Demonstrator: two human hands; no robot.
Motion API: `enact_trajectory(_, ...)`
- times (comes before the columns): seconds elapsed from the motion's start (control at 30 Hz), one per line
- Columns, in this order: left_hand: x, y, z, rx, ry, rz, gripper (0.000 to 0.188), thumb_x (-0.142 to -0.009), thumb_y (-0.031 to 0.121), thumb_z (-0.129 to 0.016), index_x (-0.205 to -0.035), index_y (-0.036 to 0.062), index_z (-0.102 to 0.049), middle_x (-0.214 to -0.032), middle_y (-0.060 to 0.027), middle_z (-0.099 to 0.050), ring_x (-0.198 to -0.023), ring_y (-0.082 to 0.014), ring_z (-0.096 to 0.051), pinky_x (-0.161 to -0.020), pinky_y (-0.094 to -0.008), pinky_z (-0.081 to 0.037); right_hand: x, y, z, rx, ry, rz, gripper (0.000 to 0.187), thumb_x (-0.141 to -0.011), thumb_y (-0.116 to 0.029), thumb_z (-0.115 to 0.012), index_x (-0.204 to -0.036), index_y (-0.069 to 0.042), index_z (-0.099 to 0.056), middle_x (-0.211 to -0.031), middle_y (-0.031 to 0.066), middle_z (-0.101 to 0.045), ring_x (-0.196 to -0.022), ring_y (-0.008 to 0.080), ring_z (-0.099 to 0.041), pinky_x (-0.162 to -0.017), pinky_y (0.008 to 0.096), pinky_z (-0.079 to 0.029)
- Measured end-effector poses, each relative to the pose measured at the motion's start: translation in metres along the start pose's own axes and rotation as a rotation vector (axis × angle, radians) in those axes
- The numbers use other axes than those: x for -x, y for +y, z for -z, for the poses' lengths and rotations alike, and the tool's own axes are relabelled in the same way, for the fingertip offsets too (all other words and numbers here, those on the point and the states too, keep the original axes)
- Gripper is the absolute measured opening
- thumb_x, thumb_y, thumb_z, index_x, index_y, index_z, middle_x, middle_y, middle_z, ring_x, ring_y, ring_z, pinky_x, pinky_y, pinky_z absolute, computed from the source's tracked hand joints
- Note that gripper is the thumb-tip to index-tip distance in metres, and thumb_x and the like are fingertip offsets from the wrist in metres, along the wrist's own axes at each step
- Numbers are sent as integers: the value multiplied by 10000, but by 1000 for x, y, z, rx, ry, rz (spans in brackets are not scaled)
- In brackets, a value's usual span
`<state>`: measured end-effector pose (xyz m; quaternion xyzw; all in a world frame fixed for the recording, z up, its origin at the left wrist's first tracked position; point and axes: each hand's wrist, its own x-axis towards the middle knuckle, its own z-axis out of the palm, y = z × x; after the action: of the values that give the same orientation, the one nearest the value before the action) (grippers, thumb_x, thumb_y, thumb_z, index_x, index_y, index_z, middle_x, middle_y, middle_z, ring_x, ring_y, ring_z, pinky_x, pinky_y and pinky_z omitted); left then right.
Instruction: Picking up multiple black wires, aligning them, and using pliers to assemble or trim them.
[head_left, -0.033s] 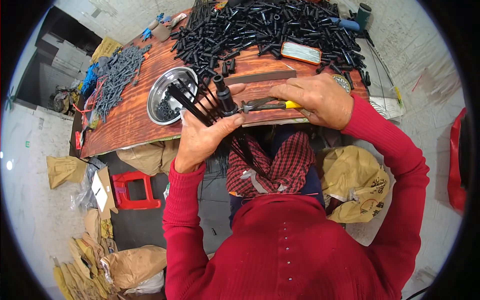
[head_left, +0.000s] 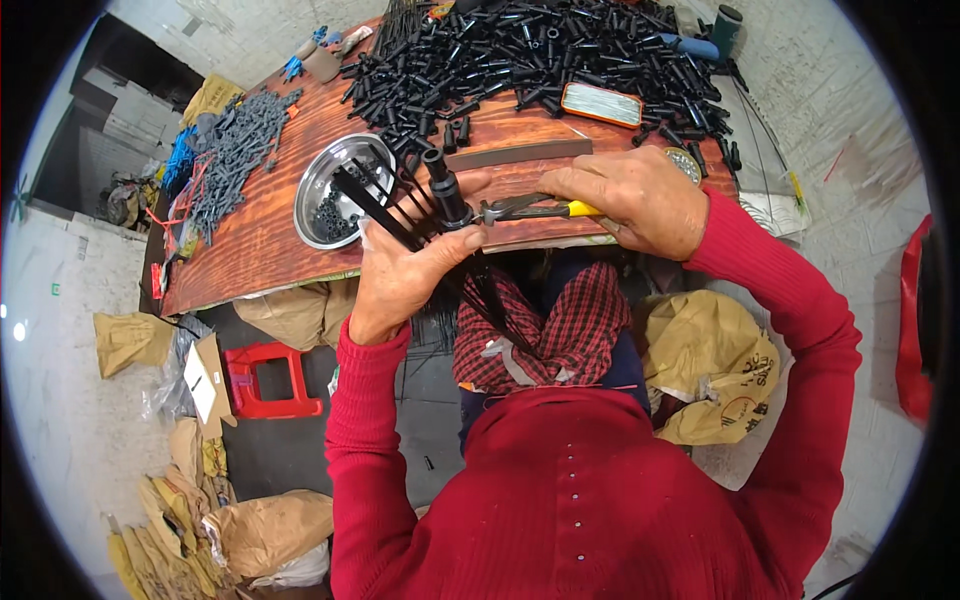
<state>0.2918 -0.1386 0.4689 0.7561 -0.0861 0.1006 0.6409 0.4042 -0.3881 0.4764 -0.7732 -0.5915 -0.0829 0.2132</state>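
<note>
My left hand (head_left: 405,275) is closed around a bundle of thin black rods (head_left: 378,210) and a stepped black tubular part (head_left: 446,190), which stands nearly upright by the thumb. The rods fan out above the fingers and hang down over my lap. My right hand (head_left: 630,200) grips pliers with a yellow-sleeved handle (head_left: 583,209). Their metal jaws (head_left: 505,208) reach the lower end of the tubular part, beside my left thumb. Whether the jaws clamp something small there, I cannot tell.
Black tubular parts (head_left: 500,60) lie heaped along the table's (head_left: 245,265) far side. A steel bowl (head_left: 303,215) with small black pieces stands left of my hands. An orange-rimmed tray (head_left: 602,105) of thin pins sits beyond. Grey parts (head_left: 232,165) pile at left; a red stool (head_left: 285,408) stands below.
The tubular part and the rods have shifted very slightly left. Both hands keep their grip, and the pliers stay at the tubular part's lower end.
</note>
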Motion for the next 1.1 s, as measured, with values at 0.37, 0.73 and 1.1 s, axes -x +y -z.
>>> enact_trajectory(0.37,-1,-9,8,64,-62,23,367,-772,28,-796,-1120,-27,-695,-1003,-67,-709,-884,-130,-643,-823,-275,-527,10,10,-11,-2008,-927,-799,444,-976,-374,-566,-972,70,-558,-581,87,-466,-447,104,-444,-353,247,-367)
enact_trajectory(0.73,-3,-13,2,13,102,13,328,-737,39,-805,-1043,-22,-704,-928,-62,-711,-821,-128,-649,-769,-274,-528,11,-31,8,-217,135,-177,531,-715,-140,-829,-1137,8,-542,-981,153,-641,-782,270,-697,-642,344,-563)
enact_trajectory(1.1,0,-17,5,88,65,0,351,-724,24,-797,-1058,-30,-702,-955,-70,-713,-845,-130,-647,-791,-276,-521,0,-13,29,-1228,-559,-716,593,-1022,-526,-390,-1084,31,-582,-625,85,-600,-423,119,-540,-400,251,-442)
